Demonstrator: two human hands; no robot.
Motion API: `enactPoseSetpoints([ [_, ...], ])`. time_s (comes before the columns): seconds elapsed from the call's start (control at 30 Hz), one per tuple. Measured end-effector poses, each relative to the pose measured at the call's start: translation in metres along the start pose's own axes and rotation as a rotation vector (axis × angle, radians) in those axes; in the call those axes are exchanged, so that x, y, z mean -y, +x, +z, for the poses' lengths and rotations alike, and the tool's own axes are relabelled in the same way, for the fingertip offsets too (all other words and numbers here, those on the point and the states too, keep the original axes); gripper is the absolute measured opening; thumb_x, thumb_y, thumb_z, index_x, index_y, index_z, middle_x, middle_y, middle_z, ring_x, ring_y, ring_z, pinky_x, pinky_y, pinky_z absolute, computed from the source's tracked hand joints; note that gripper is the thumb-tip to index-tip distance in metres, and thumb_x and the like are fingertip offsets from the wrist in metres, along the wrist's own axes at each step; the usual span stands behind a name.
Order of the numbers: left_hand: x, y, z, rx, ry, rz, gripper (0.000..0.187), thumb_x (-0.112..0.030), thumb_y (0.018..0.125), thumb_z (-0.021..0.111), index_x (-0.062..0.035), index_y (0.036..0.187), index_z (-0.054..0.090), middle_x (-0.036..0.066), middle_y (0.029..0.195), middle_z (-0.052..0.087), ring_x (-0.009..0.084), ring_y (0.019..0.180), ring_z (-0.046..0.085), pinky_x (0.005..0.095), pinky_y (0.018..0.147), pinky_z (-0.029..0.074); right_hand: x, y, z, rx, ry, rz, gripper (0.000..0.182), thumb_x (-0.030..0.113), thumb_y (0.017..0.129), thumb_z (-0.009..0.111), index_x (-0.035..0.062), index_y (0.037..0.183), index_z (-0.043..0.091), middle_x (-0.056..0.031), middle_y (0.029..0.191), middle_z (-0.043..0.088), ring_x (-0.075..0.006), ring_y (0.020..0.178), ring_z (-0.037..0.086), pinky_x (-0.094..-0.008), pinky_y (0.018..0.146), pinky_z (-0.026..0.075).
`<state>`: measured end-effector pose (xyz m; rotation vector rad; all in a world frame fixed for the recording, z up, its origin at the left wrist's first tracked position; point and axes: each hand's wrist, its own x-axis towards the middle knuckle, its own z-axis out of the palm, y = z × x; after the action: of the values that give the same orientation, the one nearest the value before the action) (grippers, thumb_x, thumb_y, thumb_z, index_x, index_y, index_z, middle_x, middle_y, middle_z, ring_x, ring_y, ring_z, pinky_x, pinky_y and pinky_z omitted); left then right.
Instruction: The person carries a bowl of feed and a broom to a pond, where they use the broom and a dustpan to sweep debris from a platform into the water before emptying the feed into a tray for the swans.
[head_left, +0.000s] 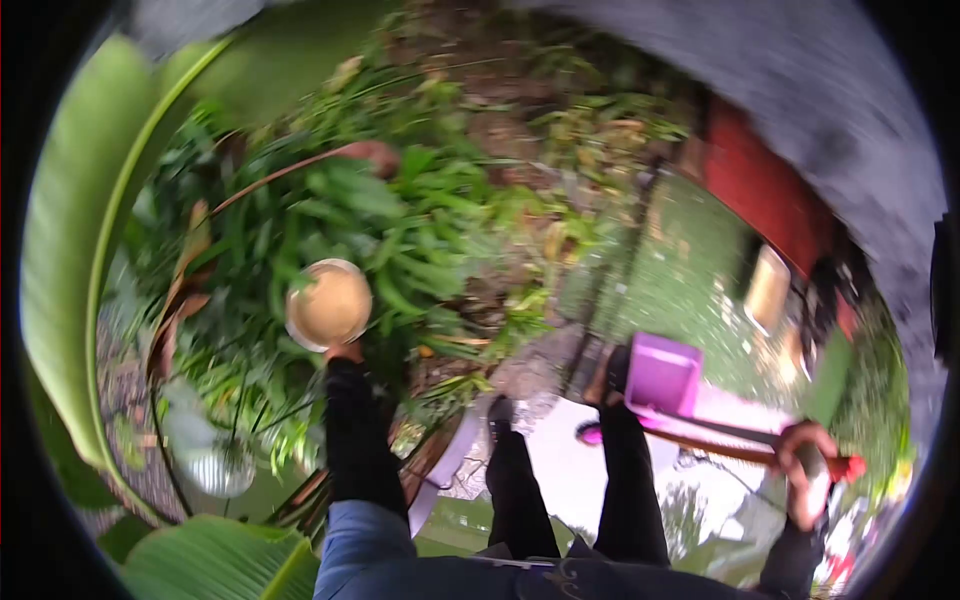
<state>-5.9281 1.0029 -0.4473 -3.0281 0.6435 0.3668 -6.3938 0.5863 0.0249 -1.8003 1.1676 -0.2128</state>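
Observation:
In the head view my left hand (345, 352) is mostly hidden beneath a round, pale-rimmed bowl (330, 303) that it holds out over the plants. The bowl's inside looks tan. At the right, my right hand (803, 475) has its fingers wrapped round a long orange-brown stick (715, 446) with a red end (850, 468). A dark, narrow strip (725, 428) runs beside the stick to the same hand. A pale, rounded object (812, 462) also shows within its fingers. Beyond the stick's far end stands a square purple tub (662, 372).
Dense green plants (390, 210) fill the left and middle, with a large broad leaf (100, 250) at the far left. My feet stand by a pale, shiny floor (560, 460). Green ground (690, 270) and a red panel (755, 180) lie to the upper right.

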Motion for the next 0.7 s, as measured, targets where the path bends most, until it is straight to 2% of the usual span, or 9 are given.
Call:
enactPoseSetpoints([
  [0.07, 0.008, 0.01, 0.005, 0.066, -0.446, -0.158, 0.029, -0.023, 0.08, 0.047, -0.0077, 0.105, 0.051, 0.009, 0.104, 0.056, 0.0243, 0.092, 0.053, 0.0382, 0.07, 0.047, -0.002, -0.011, -0.011, -0.084, -0.049, 0.057, 0.019, 0.019, 0.071, 0.057, 0.0024, 0.073, 0.049, -0.0054, 0.067, 0.048, -0.0131, 0.057, 0.048, -0.0246, 0.054, 0.041],
  [0.13, -0.008, 0.022, -0.005, 0.041, -1.828, -0.627, 0.037, -0.029, 0.079, 0.05, -0.0085, 0.109, 0.051, 0.01, 0.109, 0.055, 0.0263, 0.096, 0.053, 0.0409, 0.073, 0.047, 0.005, -0.025, -0.03, -0.084, -0.003, 0.094, 0.006, 0.004, 0.067, 0.057, 0.0041, 0.073, 0.054, -0.0044, 0.075, 0.055, -0.0125, 0.068, 0.051, -0.0254, 0.063, 0.041],
  [0.17, -0.021, 0.023, -0.02, 0.034, -2.014, -0.735, 0.041, -0.033, 0.078, 0.051, -0.0089, 0.111, 0.051, 0.01, 0.112, 0.055, 0.0272, 0.098, 0.052, 0.0423, 0.074, 0.047, 0.004, -0.035, -0.038, -0.115, -0.052, 0.002, 0.008, 0.003, 0.067, 0.057, 0.0039, 0.075, 0.055, -0.0042, 0.076, 0.055, -0.0126, 0.068, 0.051, -0.025, 0.063, 0.042],
  [0.23, -0.097, 0.014, -0.062, 0.083, -1.875, -0.862, 0.045, -0.032, 0.08, 0.048, -0.0089, 0.119, 0.045, 0.011, 0.121, 0.048, 0.0282, 0.109, 0.045, 0.0433, 0.085, 0.042, -0.005, -0.063, -0.057, -0.187, 0.054, -0.029, 0.009, 0.002, 0.07, 0.055, 0.004, 0.079, 0.054, -0.0035, 0.074, 0.055, -0.0105, 0.067, 0.05, -0.0236, 0.06, 0.041],
  [0.37, -0.187, -0.01, -0.096, 0.257, -1.664, -0.578, 0.027, -0.024, 0.084, 0.038, -0.0171, 0.109, 0.048, 0.0, 0.103, 0.053, 0.0188, 0.09, 0.05, 0.0307, 0.077, 0.04, -0.023, -0.128, -0.086, -0.518, 0.2, 0.012, 0.006, -0.001, 0.075, 0.049, 0.0025, 0.079, 0.052, -0.002, 0.068, 0.053, -0.0074, 0.06, 0.046, -0.0218, 0.053, 0.04],
  [0.4, -0.18, -0.009, -0.066, 0.828, -2.079, 0.248, 0.013, -0.021, 0.085, 0.038, -0.0161, 0.082, 0.049, 0.001, 0.084, 0.049, 0.014, 0.078, 0.048, 0.0288, 0.065, 0.04, -0.025, -0.142, -0.094, -0.574, 0.159, -0.007, 0.006, -0.001, 0.076, 0.049, 0.0024, 0.079, 0.052, -0.0019, 0.068, 0.053, -0.0073, 0.059, 0.045, -0.0218, 0.053, 0.039],
  [0.43, -0.234, -0.04, -0.111, 0.294, -1.704, -0.374, 0.011, -0.021, 0.085, 0.041, -0.0154, 0.088, 0.05, 0.0, 0.084, 0.049, 0.0145, 0.075, 0.048, 0.0287, 0.066, 0.041, -0.027, -0.151, -0.098, -0.593, 0.181, -0.016, 0.006, -0.001, 0.076, 0.048, 0.0025, 0.079, 0.052, -0.0021, 0.068, 0.053, -0.0074, 0.059, 0.045, -0.0218, 0.053, 0.039],
  [0.6, -0.437, -0.279, -0.26, 1.334, -1.302, 0.023, 0.035, -0.032, 0.082, 0.053, -0.0078, 0.108, 0.05, 0.01, 0.097, 0.057, 0.0209, 0.083, 0.058, 0.0311, 0.072, 0.047, -0.043, -0.211, -0.111, -0.815, 0.221, 0.012, 0.012, -0.006, 0.069, 0.054, 0.0022, 0.077, 0.053, -0.0052, 0.071, 0.056, -0.0127, 0.064, 0.052, -0.0248, 0.058, 0.043],
  [0.7, -0.493, -0.397, -0.285, 1.996, -0.794, 0.208, 0.052, -0.047, 0.088, 0.037, -0.0031, 0.116, 0.043, 0.013, 0.107, 0.056, 0.0224, 0.09, 0.058, 0.0314, 0.075, 0.047, -0.056, -0.226, -0.118, -0.861, 0.223, -0.15, 0.014, -0.007, 0.067, 0.055, 0.0011, 0.078, 0.054, -0.0061, 0.072, 0.057, -0.0163, 0.066, 0.055, -0.0275, 0.06, 0.044],
])
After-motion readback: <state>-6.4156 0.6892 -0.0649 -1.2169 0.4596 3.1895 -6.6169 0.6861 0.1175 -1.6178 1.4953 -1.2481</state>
